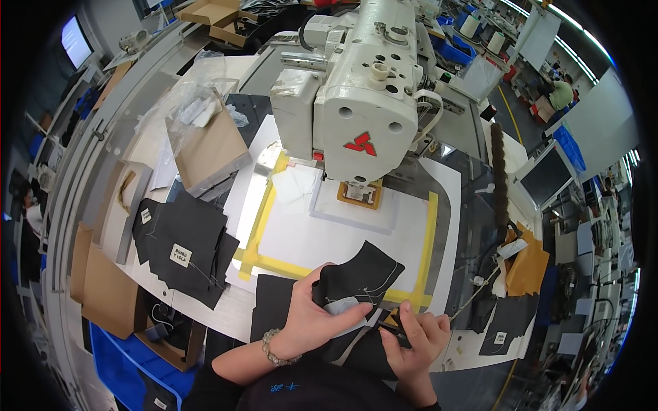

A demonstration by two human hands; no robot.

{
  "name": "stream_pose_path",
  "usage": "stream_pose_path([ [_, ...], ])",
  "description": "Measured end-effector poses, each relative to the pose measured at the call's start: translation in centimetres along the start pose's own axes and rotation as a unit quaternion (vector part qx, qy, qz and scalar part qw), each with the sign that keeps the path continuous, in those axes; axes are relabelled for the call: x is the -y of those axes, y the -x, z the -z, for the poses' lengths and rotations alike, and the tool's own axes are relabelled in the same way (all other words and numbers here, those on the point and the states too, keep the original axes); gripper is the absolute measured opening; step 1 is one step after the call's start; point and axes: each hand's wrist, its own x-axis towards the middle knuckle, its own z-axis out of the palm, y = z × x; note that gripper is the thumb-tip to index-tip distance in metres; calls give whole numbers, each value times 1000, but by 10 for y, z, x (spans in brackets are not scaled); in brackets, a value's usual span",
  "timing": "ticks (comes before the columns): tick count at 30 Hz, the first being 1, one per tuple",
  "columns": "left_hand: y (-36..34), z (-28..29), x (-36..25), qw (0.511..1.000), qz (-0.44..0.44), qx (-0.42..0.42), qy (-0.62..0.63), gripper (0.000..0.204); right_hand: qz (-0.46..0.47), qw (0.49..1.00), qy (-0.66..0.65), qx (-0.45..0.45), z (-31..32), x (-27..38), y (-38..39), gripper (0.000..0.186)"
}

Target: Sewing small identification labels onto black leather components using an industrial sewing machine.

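"Black cloth (pixel 367 267) sits at the lower centre of the frame in the head view, doesn't it?"

"Yes, a matte panel with a curving outline, and loose white thread (pixel 373 292) trails over it. The left hand (pixel 312 312) grips it, thumb pressed on the front, the other fingers largely hidden by the fabric."

"And the right hand (pixel 415 342)?"

"Just to the right of it, fingers curled around a small dark tool (pixel 391 330). Its kind I cannot tell, because the hand covers much of it."

"What lies above them?"

"Smooth white sheeting (pixel 322 243), edged with flat strips of yellow tape (pixel 264 212). At upper centre stands a glossy, rounded white sewing machine (pixel 363 116)."

"Anything on the left?"

"Overlapping dark panels (pixel 199 229) with small pale labels (pixel 180 255); higher up, a tan cardboard box (pixel 212 154) with crumpled clear plastic (pixel 205 72) against it."

"And at the left wrist?"

"Rounded, translucent beads in a bracelet (pixel 268 351)."
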Motion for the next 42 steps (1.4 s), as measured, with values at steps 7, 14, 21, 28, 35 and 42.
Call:
stream_pose_path([
  [7,2,-3,0,1000,4,-9,-6,31,-7,1000,29,-9,2,5,-2,50],
  [14,3,-5,0,1000,-4,-3,-6,32,-15,999,34,-28,1,8,-6,46],
  [21,4,-5,0,1000,4,-6,-2,32,-4,996,54,-73,-5,4,-4,43],
  [28,4,-3,-3,1000,9,11,-23,33,19,994,72,-83,-5,3,-3,43],
  [35,3,-1,-3,1000,21,9,-11,36,57,993,96,-36,-3,4,-11,40],
  [42,5,1,-1,999,1,27,-39,37,56,995,54,-61,-11,0,-6,35],
])
